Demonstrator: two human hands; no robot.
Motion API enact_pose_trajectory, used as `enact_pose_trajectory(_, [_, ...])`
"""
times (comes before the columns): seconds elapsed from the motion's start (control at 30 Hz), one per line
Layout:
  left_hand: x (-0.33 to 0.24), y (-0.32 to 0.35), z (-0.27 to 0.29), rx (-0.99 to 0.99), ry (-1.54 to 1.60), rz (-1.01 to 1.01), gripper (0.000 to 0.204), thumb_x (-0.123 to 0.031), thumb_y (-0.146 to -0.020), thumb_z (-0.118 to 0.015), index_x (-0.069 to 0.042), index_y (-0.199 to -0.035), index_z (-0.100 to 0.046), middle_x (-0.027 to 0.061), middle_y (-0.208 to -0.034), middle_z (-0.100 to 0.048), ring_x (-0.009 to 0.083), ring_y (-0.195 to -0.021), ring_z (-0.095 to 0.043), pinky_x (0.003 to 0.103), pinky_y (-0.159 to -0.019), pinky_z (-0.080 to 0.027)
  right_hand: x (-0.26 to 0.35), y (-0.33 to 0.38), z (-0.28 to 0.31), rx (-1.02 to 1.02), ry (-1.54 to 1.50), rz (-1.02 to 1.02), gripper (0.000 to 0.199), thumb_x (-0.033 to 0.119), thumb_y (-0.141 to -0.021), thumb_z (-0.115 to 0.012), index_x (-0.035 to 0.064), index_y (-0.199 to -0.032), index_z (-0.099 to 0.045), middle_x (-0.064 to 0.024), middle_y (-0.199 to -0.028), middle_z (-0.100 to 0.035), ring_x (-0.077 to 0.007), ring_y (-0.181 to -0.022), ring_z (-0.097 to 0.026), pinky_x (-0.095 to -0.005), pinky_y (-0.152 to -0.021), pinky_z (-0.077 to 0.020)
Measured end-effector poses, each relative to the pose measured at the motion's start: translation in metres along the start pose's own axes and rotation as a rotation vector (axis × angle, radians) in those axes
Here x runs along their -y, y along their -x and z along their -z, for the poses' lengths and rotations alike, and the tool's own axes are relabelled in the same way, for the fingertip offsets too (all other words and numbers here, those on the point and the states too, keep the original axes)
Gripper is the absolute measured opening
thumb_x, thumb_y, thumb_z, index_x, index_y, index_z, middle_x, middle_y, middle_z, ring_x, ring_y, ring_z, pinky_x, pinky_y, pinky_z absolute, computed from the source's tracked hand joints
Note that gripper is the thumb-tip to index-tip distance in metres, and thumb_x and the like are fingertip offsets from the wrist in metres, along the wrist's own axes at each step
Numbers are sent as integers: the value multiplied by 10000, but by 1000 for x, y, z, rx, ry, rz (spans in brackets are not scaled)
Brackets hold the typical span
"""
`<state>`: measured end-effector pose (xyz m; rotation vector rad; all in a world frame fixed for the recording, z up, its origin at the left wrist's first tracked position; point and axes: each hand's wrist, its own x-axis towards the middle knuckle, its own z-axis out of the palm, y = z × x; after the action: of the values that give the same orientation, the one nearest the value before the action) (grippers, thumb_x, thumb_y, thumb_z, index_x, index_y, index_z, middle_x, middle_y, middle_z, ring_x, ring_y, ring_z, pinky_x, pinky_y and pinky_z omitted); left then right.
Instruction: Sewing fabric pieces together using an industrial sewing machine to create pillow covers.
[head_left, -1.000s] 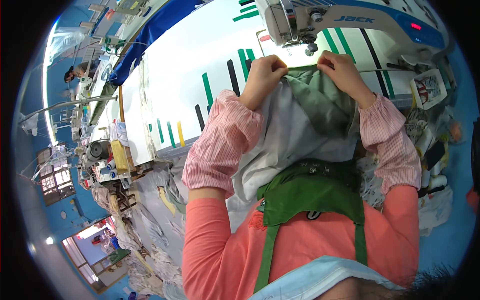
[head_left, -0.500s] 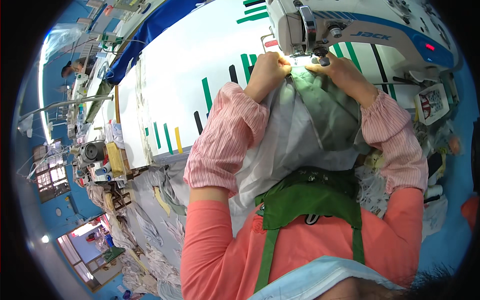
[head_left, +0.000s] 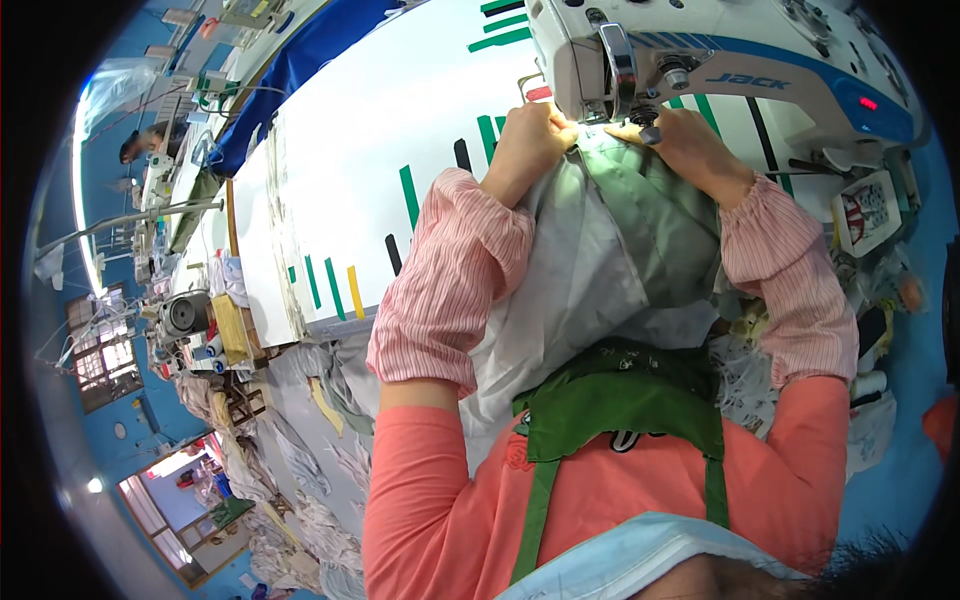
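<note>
Head view, grey-green fabric (head_left: pixel 640 225), folded, creased, under sewing machine (head_left: pixel 700 60)

A small square white card printed with a red and dark picture (head_left: pixel 866 210) lies on the right side of the work table, just beside the base of the white and blue sewing machine (head_left: pixel 730 60). On the machine's arm, a short blue maker's mark (head_left: pixel 733 80) sits on the white casing, and farther right a small red-lit indicator window (head_left: pixel 868 103) glows in the blue band. At the left edge of the table, a flat yellow rectangular packet (head_left: pixel 226 327) stands among spools. What the card's picture shows is too small to tell.
</note>
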<state>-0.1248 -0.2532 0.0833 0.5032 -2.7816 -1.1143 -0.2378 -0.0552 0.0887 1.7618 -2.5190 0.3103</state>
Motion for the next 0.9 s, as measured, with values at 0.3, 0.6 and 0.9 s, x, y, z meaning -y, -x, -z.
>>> enact_pose_trajectory(0.3, [-5, -4, 3, 5, -25, 4, 178, -136, -729, -688, 37, -767, -673, 210, -708, -656, 316, -671, -665, 360, -630, -508, -9, -4, -3, 3, 78, 65, 111, 51, -795, -575, -41, -839, -619, -161, -904, -605, -291, -774, -648, -373, -658, -527])
enact_pose_trajectory(0.6, [-1, -11, 6, -64, -57, -30, 132, -97, -712, -660, 33, -701, -639, 197, -704, -651, 331, -671, -655, 372, -622, -502, -11, -11, -1, 39, 280, 158, 32, 31, -687, -605, 51, -673, -625, -101, -786, -609, -227, -732, -649, -329, -613, -527])
enact_pose_trajectory(0.9, [6, -14, 1, -145, -26, -89, 93, -85, -703, -654, 7, -700, -638, 160, -639, -640, 297, -591, -645, 361, -575, -489, -15, -16, -11, 2, 256, 132, 40, 35, -708, -604, 43, -687, -637, -113, -782, -614, -239, -713, -651, -339, -606, -526])
